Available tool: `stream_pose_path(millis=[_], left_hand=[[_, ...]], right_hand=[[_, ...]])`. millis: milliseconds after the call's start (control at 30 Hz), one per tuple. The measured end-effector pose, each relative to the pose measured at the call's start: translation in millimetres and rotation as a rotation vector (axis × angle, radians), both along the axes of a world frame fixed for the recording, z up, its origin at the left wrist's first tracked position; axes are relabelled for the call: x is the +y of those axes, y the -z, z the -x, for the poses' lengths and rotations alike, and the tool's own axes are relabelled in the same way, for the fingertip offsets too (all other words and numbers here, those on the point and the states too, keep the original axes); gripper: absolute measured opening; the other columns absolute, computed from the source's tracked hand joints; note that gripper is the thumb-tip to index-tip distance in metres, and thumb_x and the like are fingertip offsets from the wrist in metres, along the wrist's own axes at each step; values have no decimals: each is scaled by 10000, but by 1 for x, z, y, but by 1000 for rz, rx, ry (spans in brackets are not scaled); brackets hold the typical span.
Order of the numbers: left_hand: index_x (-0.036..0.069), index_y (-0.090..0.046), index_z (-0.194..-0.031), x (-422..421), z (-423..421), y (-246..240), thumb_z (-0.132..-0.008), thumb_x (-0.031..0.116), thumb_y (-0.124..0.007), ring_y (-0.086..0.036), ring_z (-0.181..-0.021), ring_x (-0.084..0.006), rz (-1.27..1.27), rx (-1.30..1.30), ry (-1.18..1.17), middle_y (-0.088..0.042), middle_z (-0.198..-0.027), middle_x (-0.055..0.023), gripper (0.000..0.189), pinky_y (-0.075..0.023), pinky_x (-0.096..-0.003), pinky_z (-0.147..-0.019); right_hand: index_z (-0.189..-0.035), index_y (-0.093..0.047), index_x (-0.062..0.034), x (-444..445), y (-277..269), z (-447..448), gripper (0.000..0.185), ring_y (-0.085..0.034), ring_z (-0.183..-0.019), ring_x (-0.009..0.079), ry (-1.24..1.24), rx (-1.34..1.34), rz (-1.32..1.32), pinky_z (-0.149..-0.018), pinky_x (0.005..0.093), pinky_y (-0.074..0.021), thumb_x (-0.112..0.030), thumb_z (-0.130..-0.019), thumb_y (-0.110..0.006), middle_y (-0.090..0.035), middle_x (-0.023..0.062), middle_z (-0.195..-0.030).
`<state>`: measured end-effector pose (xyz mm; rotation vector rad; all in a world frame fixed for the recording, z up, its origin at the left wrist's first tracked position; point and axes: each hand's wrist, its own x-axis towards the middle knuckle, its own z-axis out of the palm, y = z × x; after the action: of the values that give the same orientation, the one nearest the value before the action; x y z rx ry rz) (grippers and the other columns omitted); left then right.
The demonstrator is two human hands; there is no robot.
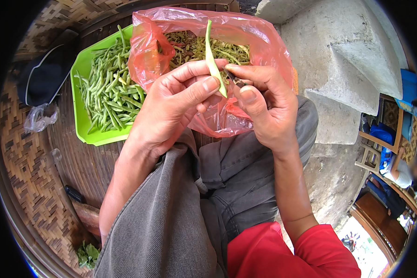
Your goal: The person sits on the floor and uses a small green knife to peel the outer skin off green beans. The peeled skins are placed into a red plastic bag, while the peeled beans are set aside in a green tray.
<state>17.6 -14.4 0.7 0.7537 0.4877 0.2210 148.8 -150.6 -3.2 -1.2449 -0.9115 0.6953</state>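
My left hand (180, 93) pinches a pale green bean pod (212, 64) between thumb and fingers, its long thin end pointing up. In my right hand (267, 100) is a small dark piece (234, 77), held between thumb and forefinger close beside the pod's lower part; whether it is a short blade or a blackened scrap I cannot tell. Both hands are over a pinkish-red plastic bag (264, 38), which gapes wide and holds yellow-green bean trimmings (191, 47). Left of it, a bright green plastic tray (85, 133) bears a heap of green bean pods (111, 93).
My bent legs in grey trousers (239, 163) lie before the bag on a slatted floor (73, 160). Rough concrete steps (316, 55) rise at right. A dark cloth item (43, 76) and clear plastic bag (41, 117) are at left. Another person (401, 173) is at far right.
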Motion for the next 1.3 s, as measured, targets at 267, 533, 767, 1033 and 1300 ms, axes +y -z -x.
stream_pose_path(millis=[267, 533, 767, 1033, 1300], left_hand=[[3, -646, -1181, 0, 4, 2, -947, 143, -662, -609, -883, -83, -31, 6, 62, -672, -987, -23, 274, -484, -255, -806], [48, -594, -1131, 5, 8, 8, -967, 253, -632, -615, -987, -146, 80, -131, 19, -641, -1035, -37, 265, -502, -344, -894], [46, -606, -1015, 4, 6, 3, -976, 229, -631, -616, -994, -139, 122, -186, -1, -667, -1005, -58, 188, -485, -326, -947], [51, -603, -1011, -1, 4, -4, -969, 211, -642, -628, -988, -141, 192, -127, -33, -669, -1007, -53, 170, -486, -316, -963], [69, -605, -1007, -1, 4, -4, -969, 233, -646, -629, -945, -131, 220, -88, -34, -651, -959, -21, 172, -514, -322, -916]], right_hand=[[-1365, -527, -30, 5, -11, -17, 421, -486, -717, 19, 87, 104, 100, -658, 186, -418, -207, -991, -603, -587, -17, -851], [-1293, -525, 10, -8, -11, -7, 471, -576, -829, 100, -223, -45, 83, -730, 235, -478, -275, -947, -668, -641, 92, -1115], [-1243, -587, -38, -6, -9, -9, 372, -617, -943, 128, -205, -286, 76, -858, 272, -497, -180, -916, -694, -649, 73, -1206], [-1242, -584, -8, -4, -5, -6, 359, -620, -987, 133, -174, -282, 19, -867, 277, -498, -137, -923, -687, -654, 98, -1208], [-1202, -611, 3, -2, -1, -6, 301, -685, -927, 200, -101, -458, -9, -838, 305, -542, -95, -924, -669, -706, 140, -1095]])
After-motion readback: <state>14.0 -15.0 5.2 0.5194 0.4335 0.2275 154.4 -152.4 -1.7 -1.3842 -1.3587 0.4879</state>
